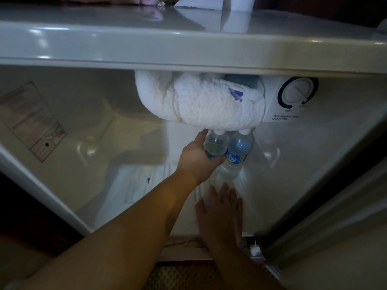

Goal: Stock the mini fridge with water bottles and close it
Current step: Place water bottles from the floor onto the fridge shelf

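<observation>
Fridge [62, 114] seen from the head view, open, white inside, door [335, 237] swung out along the right edge. Frost lump [199, 99] thick and white under the top panel, hanging at the centre, with a blue scrap stuck in it. Temperature dial [297, 92] just right of the frost, marked "TEMPERATURE CONTROL" below. Sticker [31, 120] on the left inner wall, print too blurred to read.

Two water bottles [228, 149] upright at the back of the fridge floor [136, 185], right of centre, side by side and touching, white caps right up under the frost lump. Left bottle [215, 143] clear, its label mostly covered by fingers. Right bottle [237, 151] with a blue label showing part of a white word.

Left hand [196, 160] reaching deep in from the lower left, grip clenched round the left bottle, thumb up along its far side near the neck, fingers curled under its label and touching the right bottle as well. Right hand [219, 208] nearer the front, grip released, palm down and fingers spread flat on the fridge floor, just short of the bottles and holding nothing.

Small blue mark on the ribbed floor left of the left forearm. Glossy fridge top [104, 24] above, carrying something white at the far edge, cut off by the frame.
</observation>
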### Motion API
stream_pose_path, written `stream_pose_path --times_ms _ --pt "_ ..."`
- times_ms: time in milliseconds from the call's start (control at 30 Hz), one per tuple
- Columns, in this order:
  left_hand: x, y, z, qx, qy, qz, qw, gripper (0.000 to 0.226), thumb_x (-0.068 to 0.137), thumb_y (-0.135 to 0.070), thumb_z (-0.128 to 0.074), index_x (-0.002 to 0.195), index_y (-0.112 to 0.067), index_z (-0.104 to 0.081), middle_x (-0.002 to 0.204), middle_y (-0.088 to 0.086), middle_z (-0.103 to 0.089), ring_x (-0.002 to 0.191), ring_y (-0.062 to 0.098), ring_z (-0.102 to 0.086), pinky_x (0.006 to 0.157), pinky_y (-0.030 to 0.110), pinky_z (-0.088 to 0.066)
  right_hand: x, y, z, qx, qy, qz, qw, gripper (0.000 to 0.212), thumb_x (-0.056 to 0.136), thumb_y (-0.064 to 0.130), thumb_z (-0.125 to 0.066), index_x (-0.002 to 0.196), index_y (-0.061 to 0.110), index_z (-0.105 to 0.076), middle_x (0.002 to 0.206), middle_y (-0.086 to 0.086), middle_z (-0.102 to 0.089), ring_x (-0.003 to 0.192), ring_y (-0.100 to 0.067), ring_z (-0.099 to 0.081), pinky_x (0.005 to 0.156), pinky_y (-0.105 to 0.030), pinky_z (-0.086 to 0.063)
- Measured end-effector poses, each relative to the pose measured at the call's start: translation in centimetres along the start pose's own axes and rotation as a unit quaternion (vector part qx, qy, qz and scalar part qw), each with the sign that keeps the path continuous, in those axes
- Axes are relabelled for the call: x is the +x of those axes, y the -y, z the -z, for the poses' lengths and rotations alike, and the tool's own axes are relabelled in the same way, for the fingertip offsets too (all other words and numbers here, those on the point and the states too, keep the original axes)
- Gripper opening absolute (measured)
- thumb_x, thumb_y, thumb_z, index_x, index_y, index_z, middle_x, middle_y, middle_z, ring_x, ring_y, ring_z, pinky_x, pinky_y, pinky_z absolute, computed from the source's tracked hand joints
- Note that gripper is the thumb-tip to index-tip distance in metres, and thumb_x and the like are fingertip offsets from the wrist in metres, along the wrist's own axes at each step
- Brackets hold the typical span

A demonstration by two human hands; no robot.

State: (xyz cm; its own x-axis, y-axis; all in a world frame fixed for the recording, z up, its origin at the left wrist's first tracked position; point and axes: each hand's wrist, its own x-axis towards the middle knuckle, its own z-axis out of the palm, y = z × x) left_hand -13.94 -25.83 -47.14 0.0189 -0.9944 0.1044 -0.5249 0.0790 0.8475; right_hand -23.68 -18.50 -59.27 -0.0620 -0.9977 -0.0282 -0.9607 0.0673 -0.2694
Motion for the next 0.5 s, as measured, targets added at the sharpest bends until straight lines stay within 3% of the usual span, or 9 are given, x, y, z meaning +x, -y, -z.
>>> stream_pose_path --times_ms 67,167,267,367,433,500 --pt "-0.9 0.0 0.8 0.031 -0.003 0.027 0.999 0.088 0.084 -0.037 -0.082 0.156 -0.028 -0.033 0.136 0.002 -0.062 0.120 0.017 -0.060 0.083 0.023 -0.043 0.0 0.0 -0.2 -0.010 -0.006 -0.002 1.000 0.066 0.100 0.058 -0.026 0.159 0.028 -0.032 0.170 -0.012 -0.021 0.156 -0.033 -0.017 0.127 -0.051 -0.007" --pt "-3.6 0.6 3.2 0.021 0.012 0.055 0.998 0.078 0.084 -0.044 -0.081 0.150 -0.031 -0.041 0.135 0.000 -0.061 0.115 0.017 -0.062 0.083 0.025 -0.050 0.2 -0.1 -0.4 -0.024 0.000 -0.013 1.000 0.065 0.100 0.058 -0.028 0.157 0.029 -0.034 0.169 -0.011 -0.023 0.155 -0.034 -0.019 0.126 -0.055 -0.008" --pt "-8.2 1.3 7.8 0.024 0.014 0.064 0.998 0.044 0.085 -0.046 -0.080 0.124 -0.033 -0.064 0.112 -0.009 -0.069 0.093 0.004 -0.067 0.078 0.023 -0.057 0.4 0.5 0.4 -0.028 0.050 -0.046 0.997 0.062 0.100 0.058 -0.031 0.154 0.030 -0.035 0.168 -0.008 -0.023 0.154 -0.036 -0.018 0.122 -0.061 -0.010" --pt "-14.4 1.7 13.8 0.027 0.008 0.070 0.997 0.018 0.086 -0.044 -0.079 0.100 -0.034 -0.074 0.093 -0.014 -0.075 0.088 -0.003 -0.069 0.079 0.017 -0.056 -0.4 3.1 2.6 0.007 0.062 -0.076 0.995 0.046 0.096 0.048 -0.045 0.134 0.024 -0.055 0.140 -0.010 -0.051 0.131 -0.036 -0.045 0.107 -0.056 -0.038" --pt "-19.1 1.6 17.7 -0.002 0.022 0.089 0.996 0.015 0.086 -0.039 -0.080 0.099 -0.032 -0.076 0.092 -0.013 -0.077 0.090 -0.001 -0.071 0.082 0.022 -0.058 -2.0 5.9 3.8 0.066 0.027 0.006 0.997 0.037 0.094 0.038 -0.054 0.127 0.022 -0.062 0.121 -0.010 -0.063 0.112 -0.033 -0.058 0.093 -0.045 -0.049" --pt "-24.1 1.3 21.2 -0.024 0.028 0.111 0.993 0.014 0.087 -0.031 -0.079 0.100 -0.028 -0.077 0.093 -0.011 -0.078 0.090 0.002 -0.073 0.083 0.022 -0.057 -4.5 9.0 4.8 0.177 0.030 0.140 0.974 0.026 0.095 0.029 -0.060 0.120 0.025 -0.067 0.108 -0.005 -0.071 0.099 -0.026 -0.066 0.083 -0.038 -0.053"
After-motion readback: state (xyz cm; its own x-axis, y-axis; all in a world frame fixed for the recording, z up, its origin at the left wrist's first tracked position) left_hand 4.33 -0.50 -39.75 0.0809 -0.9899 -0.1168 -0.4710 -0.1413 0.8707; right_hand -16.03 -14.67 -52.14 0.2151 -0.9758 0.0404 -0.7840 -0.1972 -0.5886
